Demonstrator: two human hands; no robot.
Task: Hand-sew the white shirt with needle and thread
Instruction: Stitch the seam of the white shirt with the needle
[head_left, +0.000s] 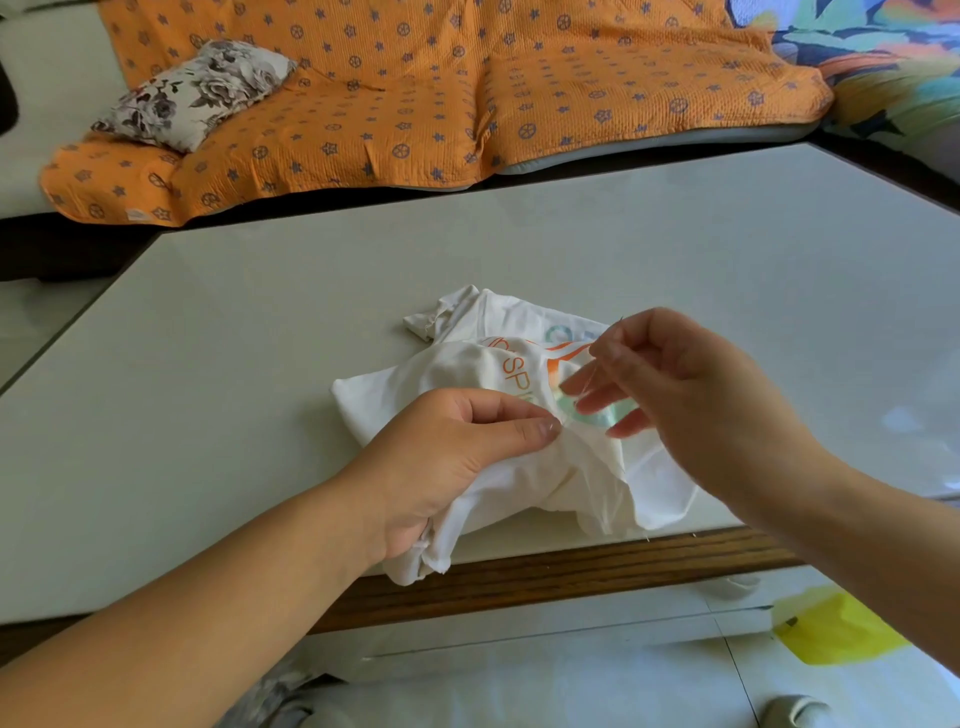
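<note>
Plainly the white shirt (545, 478) was a limp, light thing. It lay crumpled in a heap at the near edge of the table (260, 364), one corner drooping over that edge, its folds collapsing wherever nothing held them. The left hand (457, 447) gripped a bunch of it, the thumb pinching a fold against curled fingers just beside the coloured print (519, 371). The right hand (685, 384) hovered just above the print, thumb and forefinger pinched on the needle (618, 323), whose dark tip poked out above them, while the other fingers spread loosely. The thread was too fine for me to follow with any certainty. To my eye, cloth this soft would slide and pucker under a stitch unless kept taut. The sensible hold was close to the spot being sewn, with a fold pinned between thumb and finger as the left hand had it. The needle, thin and slick, wanted a firm pinch near its middle and gentle pulls, lest the thread snag or snap.
</note>
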